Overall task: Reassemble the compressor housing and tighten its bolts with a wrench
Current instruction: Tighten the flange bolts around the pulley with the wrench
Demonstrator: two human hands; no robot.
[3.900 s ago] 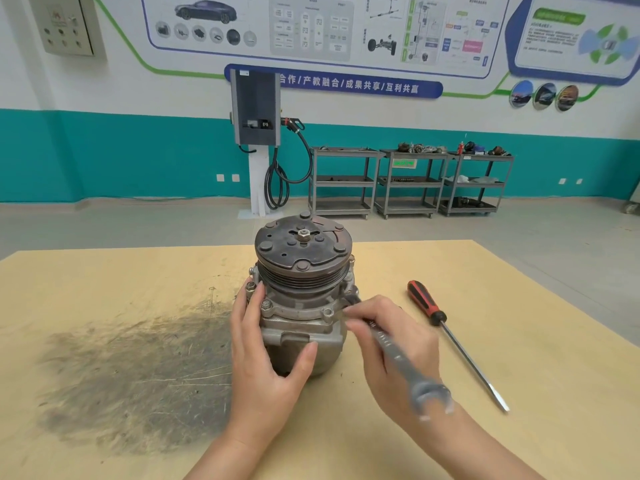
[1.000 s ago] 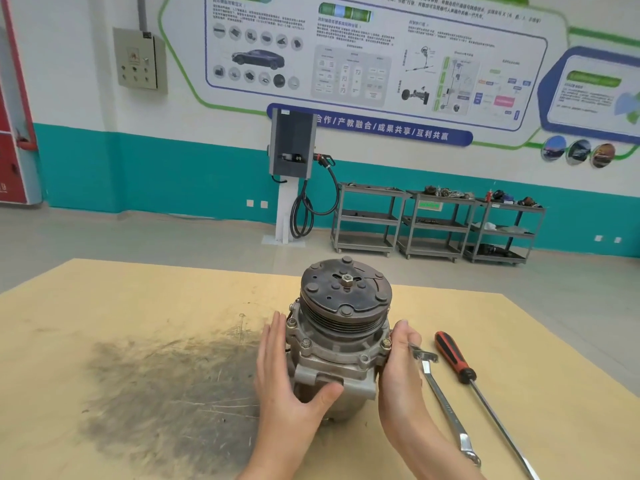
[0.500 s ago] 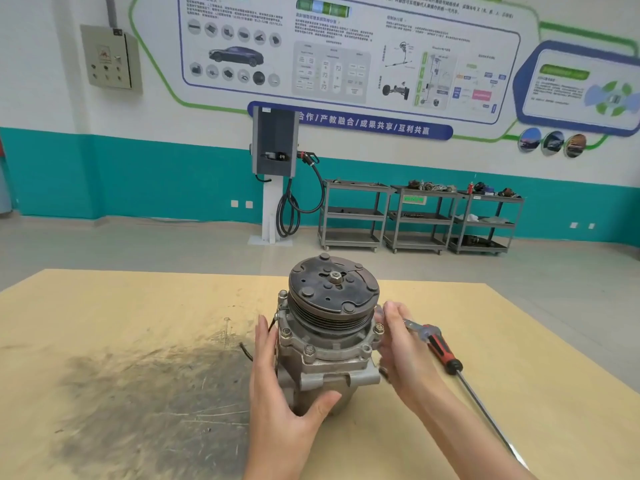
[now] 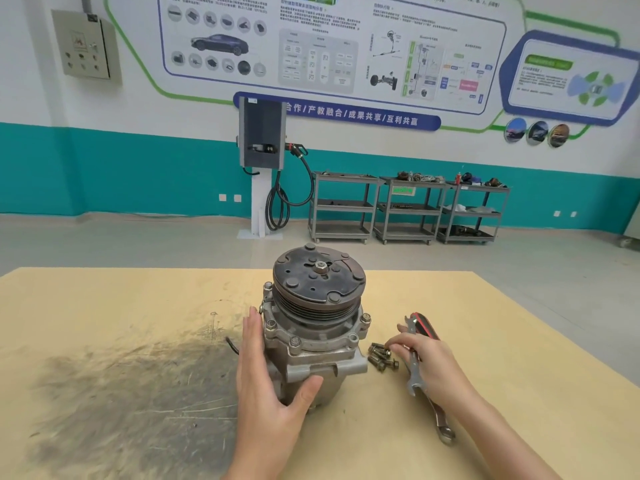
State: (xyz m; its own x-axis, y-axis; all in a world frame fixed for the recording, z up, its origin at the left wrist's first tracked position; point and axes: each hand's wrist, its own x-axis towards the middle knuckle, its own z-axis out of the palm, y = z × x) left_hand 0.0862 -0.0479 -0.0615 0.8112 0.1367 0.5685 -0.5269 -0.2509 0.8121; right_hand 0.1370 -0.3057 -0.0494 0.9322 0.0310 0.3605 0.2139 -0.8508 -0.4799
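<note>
Right now, compressor: standing upright at the centre of the tan table, pulley face up, grey housing below it, bolt heads showing around the flange.
Left hand: pressed flat on the housing's nine o'clock side, fingers straight and together pointing up, thumb spread across the front at about six o'clock.
Loose bolts: a small heap on the table just beside the housing at three o'clock.
Right hand: reaching over the wrench, fingers relaxed and slightly apart, fingertips touching the heap; nothing gripped.
Wrench: lying on the table under that hand, its open end visible, further out at three o'clock.
Screwdriver: red-and-black handle poking out beyond the hand.
Dark smudge: spread over the table towards eight o'clock.
</note>
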